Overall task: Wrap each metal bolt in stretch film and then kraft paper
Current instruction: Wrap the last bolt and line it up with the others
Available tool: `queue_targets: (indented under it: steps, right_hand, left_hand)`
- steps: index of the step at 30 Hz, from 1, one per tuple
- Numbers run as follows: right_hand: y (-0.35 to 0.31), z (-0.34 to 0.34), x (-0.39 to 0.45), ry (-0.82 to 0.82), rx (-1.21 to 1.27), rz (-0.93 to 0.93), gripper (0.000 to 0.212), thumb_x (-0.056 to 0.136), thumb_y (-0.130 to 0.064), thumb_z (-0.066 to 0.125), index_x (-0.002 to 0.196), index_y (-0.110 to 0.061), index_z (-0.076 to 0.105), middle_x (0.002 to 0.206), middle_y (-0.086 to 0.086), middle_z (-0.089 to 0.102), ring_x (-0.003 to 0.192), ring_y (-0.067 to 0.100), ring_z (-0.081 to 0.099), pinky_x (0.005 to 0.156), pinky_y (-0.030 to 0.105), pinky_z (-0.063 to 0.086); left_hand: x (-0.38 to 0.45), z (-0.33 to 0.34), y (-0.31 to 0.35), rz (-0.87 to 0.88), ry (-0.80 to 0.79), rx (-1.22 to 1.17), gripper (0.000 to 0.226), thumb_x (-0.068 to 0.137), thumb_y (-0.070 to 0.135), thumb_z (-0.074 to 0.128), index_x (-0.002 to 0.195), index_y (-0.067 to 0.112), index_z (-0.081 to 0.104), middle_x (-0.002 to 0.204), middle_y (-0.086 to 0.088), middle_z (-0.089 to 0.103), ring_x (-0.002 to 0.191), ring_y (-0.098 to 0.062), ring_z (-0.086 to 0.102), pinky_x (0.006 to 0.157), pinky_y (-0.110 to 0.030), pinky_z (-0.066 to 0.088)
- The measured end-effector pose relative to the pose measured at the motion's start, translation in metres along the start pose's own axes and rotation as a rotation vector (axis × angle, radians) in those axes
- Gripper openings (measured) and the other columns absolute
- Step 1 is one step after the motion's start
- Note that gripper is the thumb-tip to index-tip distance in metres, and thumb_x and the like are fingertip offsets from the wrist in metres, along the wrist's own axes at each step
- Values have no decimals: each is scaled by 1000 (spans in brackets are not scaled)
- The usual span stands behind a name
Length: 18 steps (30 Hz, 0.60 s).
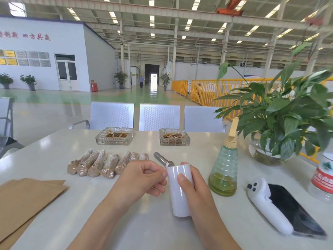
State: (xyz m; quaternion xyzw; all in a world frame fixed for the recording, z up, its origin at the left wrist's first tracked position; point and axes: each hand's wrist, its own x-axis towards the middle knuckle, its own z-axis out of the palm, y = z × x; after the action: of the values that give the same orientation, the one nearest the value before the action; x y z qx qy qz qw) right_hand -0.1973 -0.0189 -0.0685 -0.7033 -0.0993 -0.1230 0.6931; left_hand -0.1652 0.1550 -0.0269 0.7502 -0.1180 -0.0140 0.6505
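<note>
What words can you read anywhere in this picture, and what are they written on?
"四方共赢" in red characters on the white wall at the far left; the red characters before it are cut off and blurred.
Gold and grey plaques on that wall: too small to read.
Red label on the clear plastic bottle at the right edge: white print, too blurred to read.
White stretch film roll in the hands: no writing visible.

Beyond our hands we see two square glass ashtrays (114, 136) (174, 137); right of them, a green ribbed spray bottle (223, 170), a black phone in a white holder (284, 208) and a leafy potted plant (281, 114).
</note>
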Motion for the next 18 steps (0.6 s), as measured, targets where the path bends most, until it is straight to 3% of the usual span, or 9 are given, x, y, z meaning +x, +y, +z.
queue_targets:
  steps: [3, 6, 11, 14, 18]
  right_hand:
    - [-1, 0, 0, 2, 3, -3, 28, 86, -53, 60, 115, -56, 63, 112, -21, 72, 103, 0, 68, 78, 16, 51]
    - [-5, 0, 1, -17, 99, 72, 31, 86, -53, 60, 114, -43, 70, 105, -10, 75, 95, 7, 70, 74, 17, 51]
    - [-8, -6, 5, -33, 377, 275, 47, 88, -49, 65, 121, -17, 73, 104, 12, 76, 92, 23, 72, 85, 40, 53]
    - [-5, -5, 4, -30, 328, 249, 45, 81, -45, 78, 121, -24, 72, 109, 10, 75, 95, 24, 71, 84, 40, 55]
    - [-5, -4, 2, 1, 260, 171, 44, 77, -44, 76, 119, -32, 71, 113, 5, 75, 104, 24, 72, 88, 39, 54]
  left_hand:
    - [1, 3, 1, -17, 37, 36, 10, 92, 7, 67, 86, 2, 74, 71, -10, 71, 63, -20, 70, 59, -30, 58]
    - [4, 3, 0, -55, 82, 37, 10, 91, 6, 64, 85, 3, 71, 69, -8, 69, 64, -18, 71, 60, -31, 60]
    - [3, 9, -1, -74, 75, -128, 11, 96, 4, 58, 86, 3, 63, 90, -13, 78, 84, -23, 77, 64, -32, 60]
    - [1, 14, -3, -24, 136, -151, 12, 91, -3, 59, 81, 3, 61, 82, -16, 71, 68, -19, 69, 64, -32, 60]
    - [-2, 20, 0, 104, 136, -114, 20, 89, -11, 53, 92, 6, 62, 71, -16, 54, 64, -19, 58, 63, -30, 60]
